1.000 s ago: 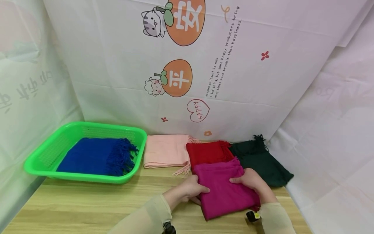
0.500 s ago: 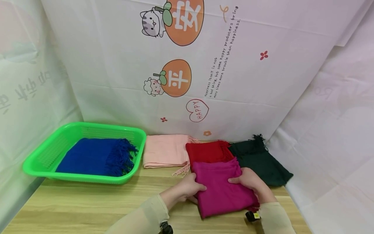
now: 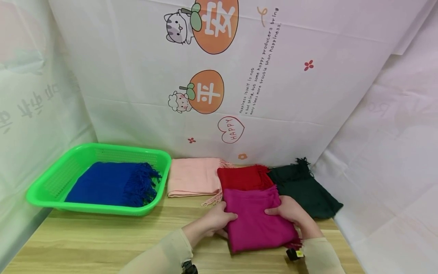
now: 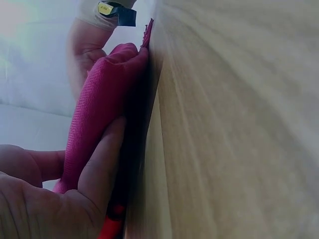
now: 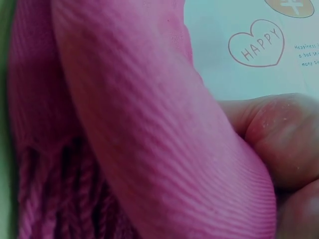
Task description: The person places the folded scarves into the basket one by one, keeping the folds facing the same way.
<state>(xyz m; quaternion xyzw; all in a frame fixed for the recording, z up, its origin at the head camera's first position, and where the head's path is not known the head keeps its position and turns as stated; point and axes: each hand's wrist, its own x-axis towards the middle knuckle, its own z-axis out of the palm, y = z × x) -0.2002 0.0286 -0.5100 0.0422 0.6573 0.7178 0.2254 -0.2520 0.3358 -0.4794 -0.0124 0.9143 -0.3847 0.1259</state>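
Observation:
A folded magenta scarf (image 3: 254, 220) lies on the wooden table (image 3: 102, 243), partly over a red scarf (image 3: 241, 178). My left hand (image 3: 219, 220) grips its left edge, thumb on top and fingers underneath. My right hand (image 3: 291, 211) grips its right edge the same way. In the left wrist view the magenta scarf (image 4: 97, 104) is pinched in my left hand (image 4: 75, 194) against the table edge (image 4: 224, 129). The right wrist view is filled by the magenta scarf (image 5: 129, 129), with my right hand (image 5: 279, 129) at the right.
A green plastic basket (image 3: 51, 179) at the left holds a folded blue scarf (image 3: 113, 183). A pale pink scarf (image 3: 193, 177) and a dark green scarf (image 3: 304, 188) lie along the back by the printed white backdrop (image 3: 219, 76).
Both hands have shifted the magenta scarf slightly left and away from me, and its near edge has lifted a little off the table.

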